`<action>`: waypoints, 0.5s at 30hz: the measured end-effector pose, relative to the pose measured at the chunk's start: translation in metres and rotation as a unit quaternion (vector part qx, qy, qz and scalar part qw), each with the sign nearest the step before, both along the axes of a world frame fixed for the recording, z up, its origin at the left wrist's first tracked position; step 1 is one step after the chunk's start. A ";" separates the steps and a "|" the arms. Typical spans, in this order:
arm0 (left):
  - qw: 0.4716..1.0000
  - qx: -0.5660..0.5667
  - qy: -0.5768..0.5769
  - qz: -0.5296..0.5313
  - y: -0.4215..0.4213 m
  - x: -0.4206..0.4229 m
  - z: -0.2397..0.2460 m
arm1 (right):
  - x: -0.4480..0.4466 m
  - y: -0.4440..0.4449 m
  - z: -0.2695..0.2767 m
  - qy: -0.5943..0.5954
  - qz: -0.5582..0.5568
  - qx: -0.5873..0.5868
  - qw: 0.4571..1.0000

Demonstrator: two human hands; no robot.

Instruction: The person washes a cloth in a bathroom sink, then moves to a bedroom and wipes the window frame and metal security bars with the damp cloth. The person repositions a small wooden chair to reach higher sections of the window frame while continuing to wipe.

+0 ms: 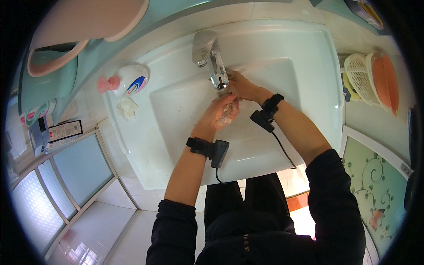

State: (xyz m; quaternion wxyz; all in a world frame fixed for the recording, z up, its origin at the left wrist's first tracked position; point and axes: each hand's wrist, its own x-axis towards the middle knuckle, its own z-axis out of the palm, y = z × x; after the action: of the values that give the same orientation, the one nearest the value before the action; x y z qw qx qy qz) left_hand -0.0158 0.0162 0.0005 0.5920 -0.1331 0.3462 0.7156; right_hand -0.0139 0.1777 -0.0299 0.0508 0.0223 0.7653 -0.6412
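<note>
Both hands are over a white ceramic washbasin (pixel 185 112), just below the spout of a chrome faucet (pixel 218 71). Wet suds cover my left hand (pixel 222 111), whose fingers are partly curled. Close beside it, my right hand (pixel 243 86) reaches under the spout, its fingertips partly hidden by the faucet. Whether either hand holds something small is unclear in the foam. Each wrist wears a black strap with a cabled black device. On the basin's left rim lies a white pump bottle (pixel 131 79) with a pink top, and a crumpled white tissue (pixel 127 108) is near it.
A glass shelf (pixel 165 16) with pink and green cups or mugs juts over the upper left. Plastic baskets (pixel 361 76), cream and orange, hang on the right wall. Boxes (pixel 65 131) stand at the left, above a frosted sliding panel (pixel 82 169). A patterned door (pixel 374 182) is at the right.
</note>
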 end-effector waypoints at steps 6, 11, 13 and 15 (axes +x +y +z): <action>0.611 -0.279 0.715 -0.196 0.010 -0.004 -0.013 | -0.003 -0.016 0.004 -0.147 -0.069 0.012 0.987; 0.527 -0.328 0.741 -0.257 0.015 -0.009 -0.009 | -0.004 -0.016 -0.001 -0.335 -0.254 -0.182 0.889; 0.542 -0.343 0.700 -0.313 0.019 -0.016 -0.004 | -0.001 -0.010 -0.004 -0.349 -0.325 -0.288 0.831; 0.659 -0.315 0.587 -0.349 0.023 -0.028 0.001 | 0.008 0.000 -0.006 -0.269 -0.300 -0.359 0.841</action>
State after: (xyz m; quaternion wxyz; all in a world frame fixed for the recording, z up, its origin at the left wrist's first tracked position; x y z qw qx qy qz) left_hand -0.0438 0.0392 0.0020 0.3943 0.2667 0.8476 0.2344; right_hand -0.0057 0.1775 -0.0364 0.0643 0.4032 0.3932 -0.8239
